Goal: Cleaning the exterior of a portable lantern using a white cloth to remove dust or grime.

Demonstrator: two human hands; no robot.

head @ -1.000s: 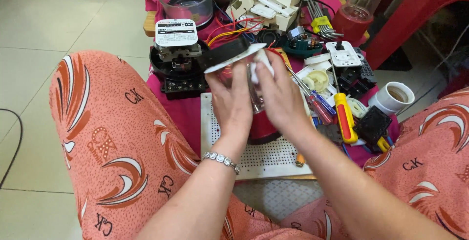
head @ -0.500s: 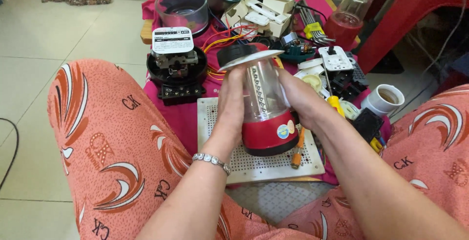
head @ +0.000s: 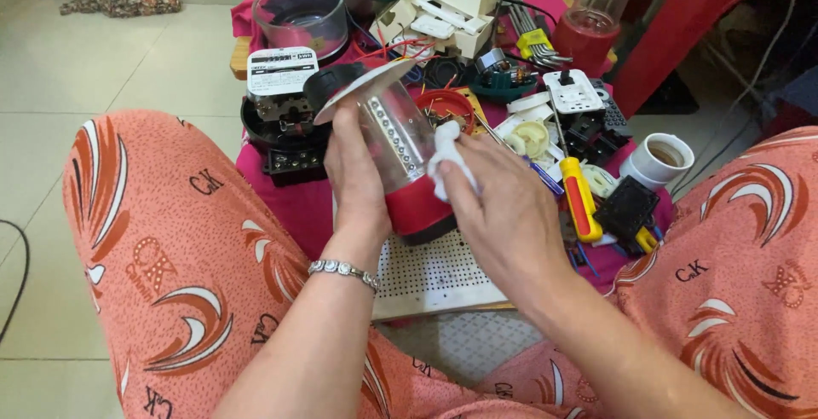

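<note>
my left hand point(head: 358, 176) grips the red-based lantern point(head: 407, 163), its round label hidden; right hand point(head: 498, 206) fingers pinch a white cloth point(head: 445, 156) against it.

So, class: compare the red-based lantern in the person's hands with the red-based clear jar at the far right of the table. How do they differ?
The lantern is held tilted in the left hand; the jar stands upright on the table.
The lantern is being touched with a white cloth in the right hand; the jar is untouched.
The lantern shows a strip of small dots inside; the jar looks empty.
Both have a clear body on a red base.
</note>
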